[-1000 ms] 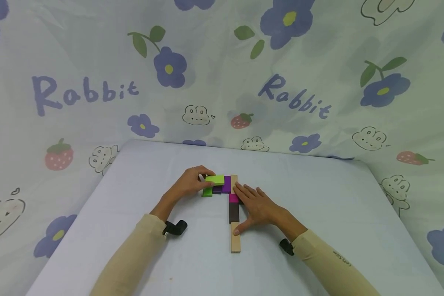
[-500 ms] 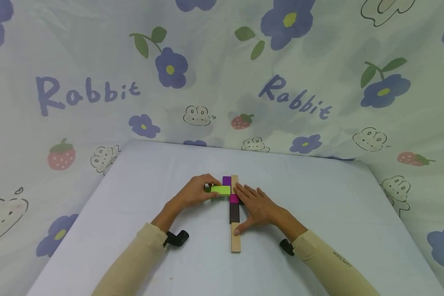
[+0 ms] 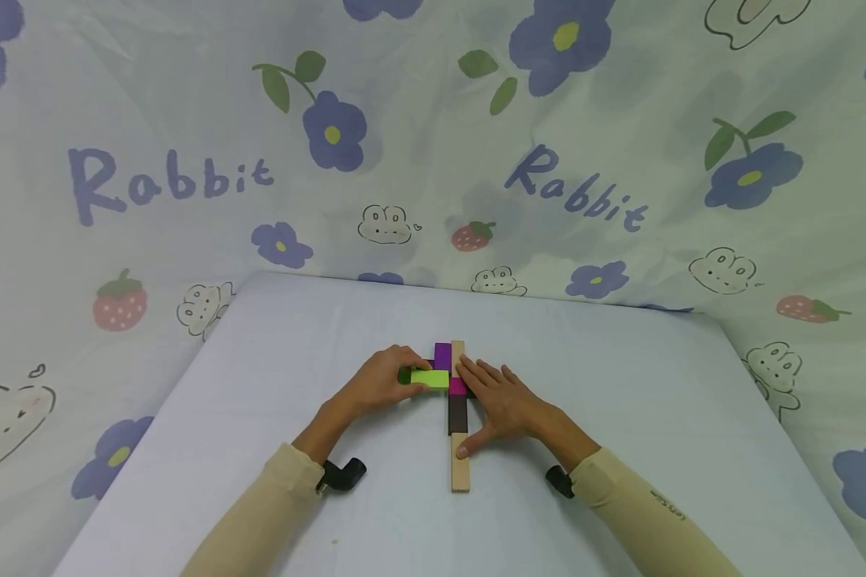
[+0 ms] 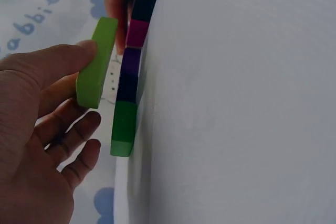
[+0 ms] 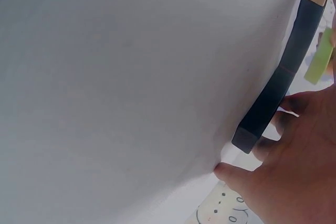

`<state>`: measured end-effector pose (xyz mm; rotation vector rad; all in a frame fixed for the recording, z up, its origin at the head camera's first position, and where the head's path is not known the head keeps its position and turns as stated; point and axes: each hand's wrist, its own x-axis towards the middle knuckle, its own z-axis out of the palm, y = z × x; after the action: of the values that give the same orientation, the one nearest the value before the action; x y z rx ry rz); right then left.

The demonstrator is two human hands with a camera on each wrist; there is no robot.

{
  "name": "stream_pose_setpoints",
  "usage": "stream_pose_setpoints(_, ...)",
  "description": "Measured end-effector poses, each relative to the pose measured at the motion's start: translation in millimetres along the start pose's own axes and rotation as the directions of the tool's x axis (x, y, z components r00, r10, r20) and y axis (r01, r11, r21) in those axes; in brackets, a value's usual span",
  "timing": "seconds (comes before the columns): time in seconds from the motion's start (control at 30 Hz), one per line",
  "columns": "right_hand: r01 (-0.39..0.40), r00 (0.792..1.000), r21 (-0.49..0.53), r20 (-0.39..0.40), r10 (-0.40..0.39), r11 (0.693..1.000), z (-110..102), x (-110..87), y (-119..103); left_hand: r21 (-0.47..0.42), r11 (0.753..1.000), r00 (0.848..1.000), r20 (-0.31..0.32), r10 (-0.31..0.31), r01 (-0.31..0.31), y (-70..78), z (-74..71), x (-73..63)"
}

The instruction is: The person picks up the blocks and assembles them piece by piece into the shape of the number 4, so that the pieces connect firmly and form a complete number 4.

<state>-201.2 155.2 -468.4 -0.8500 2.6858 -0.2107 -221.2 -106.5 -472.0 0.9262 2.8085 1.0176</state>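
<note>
So I've got three feeds up from my end, and the piece I'm watching is the lime-green block [image 3: 430,379]. The left hand [image 3: 377,380] has it pinched, thumb on one broad face and at least one finger behind, with the last couple of fingers curled loosely clear of it. In the left wrist view there's a gap between it and the row of blocks on the table [image 3: 584,361], so I'd call it held in the air, just beside a darker green block [image 4: 124,124]. Seen from the head camera it sits just left of the magenta block [image 3: 458,386], near the purple block [image 3: 443,356]. The right hand [image 3: 503,407] isn't gripping anything: fingers straight and spread, index tip over the far pale block [image 3: 458,350], thumb over the near pale block [image 3: 460,473], dark block [image 3: 458,414] between. Can't tell how hard it's pressing. Handling-wise, my guess is painted wood: light, stiff, tough to break, maybe a bit slick on those smooth faces. A two-sided pinch across the broad faces near the middle looks right to me, ends left free; hold it by one end and I'd expect it to swivel. No need to squeeze hard, but the loose neighbours could get nudged.
</note>
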Motion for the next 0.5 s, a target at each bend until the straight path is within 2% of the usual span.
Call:
stream_pose_setpoints(0.33, -0.016, 1.000, 0.007, 0.013, 0.016, 1.000, -0.3, 0.3, 0.0, 0.053, 0.997, 0.999, 0.008, -0.049, 0.049, 4.0, 3.2, -0.7)
stream_pose_setpoints(0.5, -0.012, 1.000, 0.013, 0.009, 0.012, 1.000, -2.2, -0.6, -1.7, 0.091, 0.995, 0.999, 0.011, -0.038, 0.037, 2.9, 6.0, 1.3)
